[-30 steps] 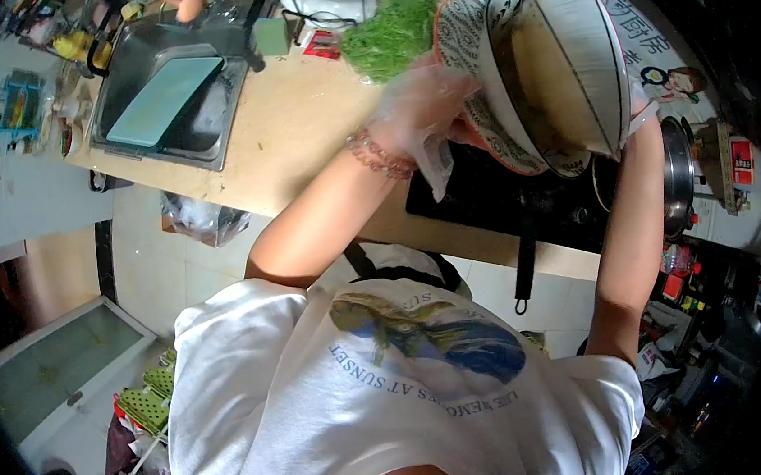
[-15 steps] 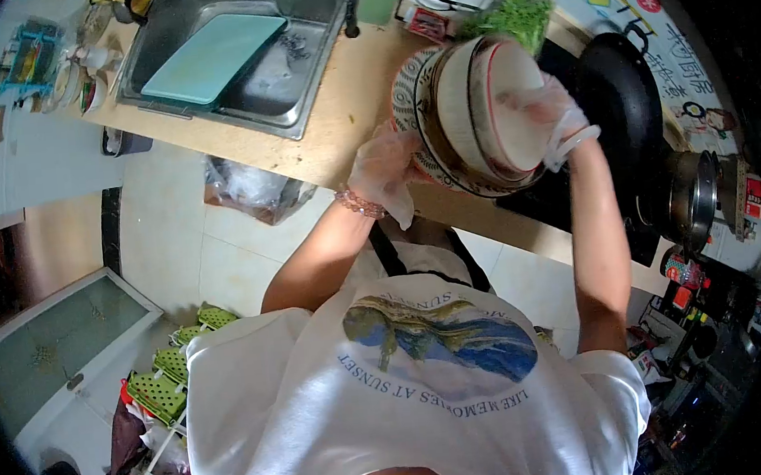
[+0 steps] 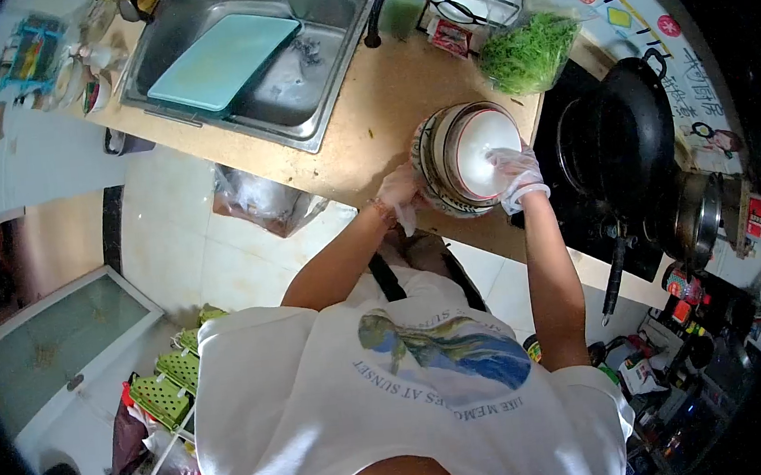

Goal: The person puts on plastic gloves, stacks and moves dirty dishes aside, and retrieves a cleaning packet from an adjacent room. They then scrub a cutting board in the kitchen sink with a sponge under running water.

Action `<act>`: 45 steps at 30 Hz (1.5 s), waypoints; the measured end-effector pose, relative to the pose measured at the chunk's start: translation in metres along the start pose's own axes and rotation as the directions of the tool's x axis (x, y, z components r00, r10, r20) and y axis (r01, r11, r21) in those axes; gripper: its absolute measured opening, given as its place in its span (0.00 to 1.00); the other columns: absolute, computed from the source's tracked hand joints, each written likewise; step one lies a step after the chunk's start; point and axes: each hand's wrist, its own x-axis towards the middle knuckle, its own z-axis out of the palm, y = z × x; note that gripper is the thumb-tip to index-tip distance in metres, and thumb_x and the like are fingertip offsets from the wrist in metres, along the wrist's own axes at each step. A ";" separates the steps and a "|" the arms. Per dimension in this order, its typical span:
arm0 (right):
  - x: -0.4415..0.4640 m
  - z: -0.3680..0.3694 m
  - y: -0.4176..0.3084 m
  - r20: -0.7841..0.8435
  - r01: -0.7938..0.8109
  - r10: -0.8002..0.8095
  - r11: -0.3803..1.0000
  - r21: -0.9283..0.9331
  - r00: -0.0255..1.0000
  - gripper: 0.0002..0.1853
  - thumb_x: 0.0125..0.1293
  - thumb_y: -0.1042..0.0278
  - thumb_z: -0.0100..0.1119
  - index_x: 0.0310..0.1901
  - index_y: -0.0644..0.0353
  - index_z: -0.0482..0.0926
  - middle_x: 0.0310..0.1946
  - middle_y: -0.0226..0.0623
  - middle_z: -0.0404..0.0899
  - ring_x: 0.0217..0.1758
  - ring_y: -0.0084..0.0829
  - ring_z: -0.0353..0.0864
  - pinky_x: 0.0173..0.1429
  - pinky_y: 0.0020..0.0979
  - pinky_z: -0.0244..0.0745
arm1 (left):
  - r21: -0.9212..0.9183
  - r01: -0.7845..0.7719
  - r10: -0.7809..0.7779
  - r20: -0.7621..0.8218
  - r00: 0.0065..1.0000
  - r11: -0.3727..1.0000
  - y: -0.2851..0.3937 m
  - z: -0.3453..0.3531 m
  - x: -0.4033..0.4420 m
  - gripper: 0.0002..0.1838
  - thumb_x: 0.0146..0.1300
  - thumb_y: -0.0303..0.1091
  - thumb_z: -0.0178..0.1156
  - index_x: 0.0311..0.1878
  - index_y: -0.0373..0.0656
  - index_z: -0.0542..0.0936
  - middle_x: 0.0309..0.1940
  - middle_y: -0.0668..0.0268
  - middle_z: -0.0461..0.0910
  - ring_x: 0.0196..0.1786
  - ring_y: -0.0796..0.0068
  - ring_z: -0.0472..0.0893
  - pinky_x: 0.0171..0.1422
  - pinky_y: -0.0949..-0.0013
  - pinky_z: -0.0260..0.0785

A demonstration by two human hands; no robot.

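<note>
Bowls point(image 3: 483, 149) seemingly touch left hand point(image 3: 401, 187), right hand point(image 3: 518, 174).

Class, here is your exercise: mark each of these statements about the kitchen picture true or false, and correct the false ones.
1. Both the left hand and the right hand are on the stack of round, patterned dishes. True.
2. The large black wok sits on the flat black hob. True.
3. The pale green rectangular board lies on the hob. False: the board is in the metal sink.
4. A beaded bracelet is on the left wrist. True.
5. The leafy greens are inside the wok. False: the greens lie on the light wooden counter.
</note>
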 end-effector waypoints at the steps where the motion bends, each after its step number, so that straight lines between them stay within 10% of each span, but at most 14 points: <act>1: 0.012 -0.019 0.017 0.171 0.264 -0.206 0.837 -0.480 0.963 0.21 0.60 0.78 0.42 0.56 0.62 0.63 0.40 0.41 0.78 0.37 0.27 0.79 0.42 0.25 0.77 | -0.260 0.237 -0.225 0.074 0.972 0.936 0.026 -0.011 -0.001 0.19 0.58 0.33 0.46 0.53 0.42 0.71 0.48 0.54 0.74 0.45 0.60 0.77 0.50 0.65 0.69; 2: 0.025 -0.040 0.035 0.330 0.485 -0.396 0.402 -0.776 0.857 0.23 0.59 0.81 0.42 0.58 0.60 0.62 0.41 0.41 0.77 0.37 0.28 0.79 0.41 0.25 0.77 | -0.326 0.317 -0.298 0.107 0.949 0.891 0.029 -0.008 0.003 0.20 0.59 0.33 0.45 0.56 0.43 0.69 0.50 0.54 0.74 0.48 0.61 0.76 0.53 0.65 0.68; 4: 0.010 -0.019 0.016 -0.088 0.046 -0.056 0.993 -0.113 0.995 0.25 0.58 0.83 0.44 0.60 0.58 0.61 0.43 0.40 0.76 0.38 0.28 0.79 0.41 0.26 0.77 | -0.287 0.333 -0.322 0.086 0.943 0.898 0.017 0.007 0.016 0.23 0.60 0.33 0.43 0.60 0.43 0.65 0.51 0.54 0.73 0.50 0.61 0.75 0.55 0.64 0.66; 11: -0.016 0.019 -0.036 -0.333 -0.133 -0.149 0.711 -0.690 0.931 0.33 0.47 0.69 0.65 0.57 0.61 0.65 0.49 0.39 0.75 0.47 0.38 0.76 0.50 0.33 0.73 | -0.152 0.216 -0.256 -0.336 0.906 0.964 -0.019 0.051 0.044 0.24 0.56 0.24 0.44 0.59 0.41 0.64 0.49 0.53 0.74 0.49 0.59 0.76 0.54 0.67 0.68; 15: -0.023 0.030 -0.049 -0.382 -0.225 -0.071 0.705 -0.672 0.921 0.35 0.46 0.73 0.66 0.59 0.60 0.63 0.50 0.42 0.73 0.50 0.36 0.75 0.53 0.33 0.71 | -0.312 0.470 -0.533 -0.155 0.832 0.826 0.020 0.028 0.042 0.21 0.55 0.20 0.46 0.54 0.40 0.70 0.45 0.54 0.76 0.45 0.62 0.77 0.52 0.68 0.70; 23: -0.022 0.032 -0.047 -0.323 -0.163 -0.055 0.777 -0.608 0.945 0.32 0.50 0.83 0.58 0.60 0.61 0.62 0.50 0.44 0.72 0.49 0.38 0.74 0.51 0.34 0.71 | 0.325 0.343 -0.361 -0.005 0.933 0.881 0.028 0.027 0.037 0.18 0.62 0.34 0.46 0.56 0.48 0.70 0.60 0.66 0.66 0.63 0.67 0.64 0.67 0.69 0.56; 29: -0.035 0.039 -0.047 -0.373 -0.128 -0.291 0.613 -0.780 0.881 0.31 0.57 0.58 0.58 0.59 0.63 0.61 0.46 0.47 0.74 0.43 0.41 0.76 0.45 0.38 0.72 | -0.240 -0.013 -0.031 -0.178 0.984 0.971 -0.038 0.000 -0.002 0.24 0.60 0.31 0.48 0.61 0.43 0.63 0.60 0.61 0.64 0.61 0.70 0.66 0.62 0.71 0.62; 33: -0.066 0.080 -0.054 -0.199 0.146 -0.615 0.464 -0.874 0.763 0.30 0.64 0.53 0.47 0.62 0.64 0.57 0.60 0.50 0.62 0.60 0.44 0.65 0.62 0.36 0.60 | -0.933 -0.328 -0.023 -0.335 0.942 0.148 -0.071 -0.048 -0.090 0.22 0.57 0.32 0.52 0.57 0.39 0.67 0.57 0.58 0.68 0.54 0.68 0.73 0.54 0.70 0.69; 35: -0.071 0.105 -0.043 0.029 0.394 -0.836 0.227 -0.891 0.548 0.29 0.66 0.53 0.44 0.62 0.64 0.59 0.60 0.51 0.61 0.63 0.45 0.60 0.65 0.35 0.55 | -0.925 -0.289 -0.251 -0.349 0.903 0.247 -0.092 -0.084 -0.138 0.19 0.63 0.26 0.46 0.58 0.32 0.64 0.56 0.50 0.68 0.55 0.66 0.72 0.60 0.68 0.66; 36: -0.068 0.116 -0.033 0.067 0.429 -0.844 0.200 -0.881 0.532 0.28 0.66 0.54 0.43 0.62 0.64 0.59 0.60 0.48 0.62 0.61 0.42 0.63 0.63 0.33 0.56 | -0.923 -0.341 -0.346 -0.265 0.900 -0.180 -0.087 -0.105 -0.167 0.18 0.64 0.27 0.47 0.56 0.33 0.66 0.54 0.51 0.70 0.53 0.66 0.75 0.57 0.67 0.68; 41: -0.059 0.223 0.033 -0.010 0.500 -0.704 0.514 -0.697 0.710 0.19 0.65 0.60 0.46 0.54 0.61 0.70 0.49 0.40 0.73 0.52 0.34 0.71 0.59 0.30 0.61 | -0.796 -0.570 -0.503 -0.415 0.758 -0.202 -0.141 -0.179 -0.281 0.24 0.68 0.43 0.36 0.59 0.36 0.65 0.58 0.54 0.67 0.62 0.61 0.66 0.69 0.60 0.53; 42: -0.048 0.234 0.053 0.064 0.544 -0.741 0.430 -0.720 0.669 0.18 0.65 0.61 0.46 0.51 0.62 0.72 0.47 0.39 0.75 0.50 0.34 0.72 0.57 0.32 0.64 | -0.754 -0.612 -0.530 -0.427 0.733 -0.239 -0.152 -0.192 -0.302 0.24 0.68 0.42 0.34 0.60 0.36 0.64 0.60 0.55 0.65 0.64 0.61 0.64 0.69 0.59 0.52; 43: -0.032 0.231 0.076 0.444 0.482 -0.803 -0.228 -0.846 0.398 0.15 0.63 0.63 0.47 0.46 0.63 0.74 0.44 0.38 0.76 0.50 0.34 0.72 0.55 0.32 0.65 | -0.711 -0.648 -0.555 -0.433 0.710 -0.274 -0.162 -0.205 -0.323 0.25 0.68 0.41 0.33 0.61 0.36 0.62 0.61 0.55 0.63 0.65 0.61 0.62 0.70 0.58 0.50; 45: -0.032 0.278 0.096 -0.069 0.355 -0.397 0.876 -0.326 0.915 0.14 0.60 0.59 0.52 0.42 0.59 0.75 0.39 0.36 0.77 0.42 0.31 0.75 0.47 0.31 0.68 | -0.593 -0.757 -0.616 -0.496 0.612 -0.274 -0.185 -0.227 -0.356 0.24 0.67 0.40 0.31 0.61 0.37 0.62 0.60 0.55 0.65 0.63 0.57 0.64 0.68 0.56 0.54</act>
